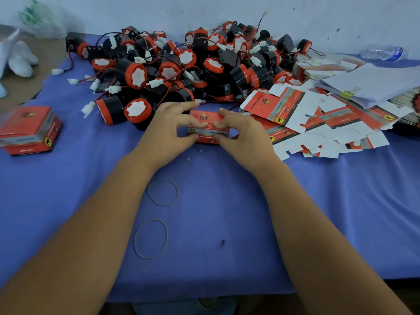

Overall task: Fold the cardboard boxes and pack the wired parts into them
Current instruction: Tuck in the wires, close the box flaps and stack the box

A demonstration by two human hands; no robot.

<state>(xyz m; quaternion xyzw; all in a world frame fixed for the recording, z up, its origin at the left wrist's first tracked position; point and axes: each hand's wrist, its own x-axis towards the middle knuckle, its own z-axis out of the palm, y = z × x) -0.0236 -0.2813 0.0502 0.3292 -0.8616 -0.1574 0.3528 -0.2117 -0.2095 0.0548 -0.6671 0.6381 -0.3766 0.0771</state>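
A small red cardboard box (208,127) lies on the blue cloth in front of me, at the near edge of a big pile of black-and-red wired parts (181,64). My left hand (169,127) grips its left end with curled fingers and thumb. My right hand (243,130) pinches its right end the same way. Flat unfolded box blanks (318,123) are spread out to the right. Two closed red boxes (29,130) are stacked at the far left.
Two rubber bands, one (163,192) and another (151,238), lie on the blue cloth (227,201) between my forearms. A clipped stack of white paper (375,85) and a plastic bottle (381,53) sit at the back right. White plastic bags (20,60) are at the far left.
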